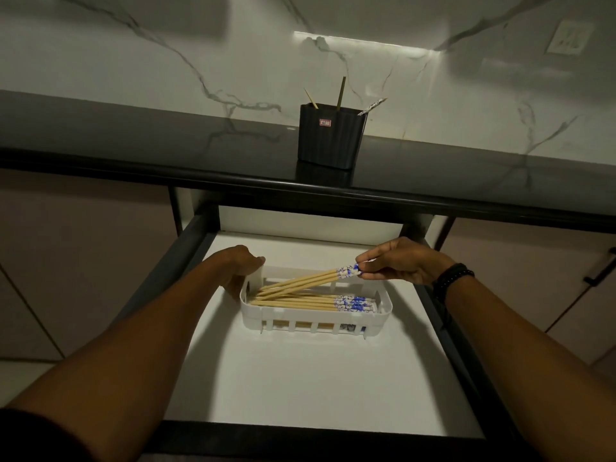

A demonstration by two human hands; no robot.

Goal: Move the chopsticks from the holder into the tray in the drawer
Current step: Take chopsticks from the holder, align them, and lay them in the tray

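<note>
Chopsticks sit in two places here. Your right hand pinches a bundle of chopsticks by the blue-and-white patterned ends, with thumb and fingertips closed on them and the other fingers curled alongside. The bundle slants down toward your left. Its plain tips are inside the white tray at the left end, while the patterned ends are lifted above the tray's far rim.

Under the bundle, a row of flat chopsticks lies lengthwise on the tray's floor, patterned ends to the right. Your left hand holds the tray's left end, its fingers wrapped round the far-left corner and the thumb up by the rim. How tightly it grips, you cannot tell from this angle.

The tray rests on the white floor of the open drawer, toward the back and roughly centred between the dark side rails.

Above, on the dark countertop, the black ribbed holder stands upright near the marble-patterned wall. Three leftover sticks poke out of it: one leans left, one is nearly upright, and one patterned stick tilts out to the right.

A dark beaded bracelet circles your right wrist. A wall outlet shows blurred at the upper right.
</note>
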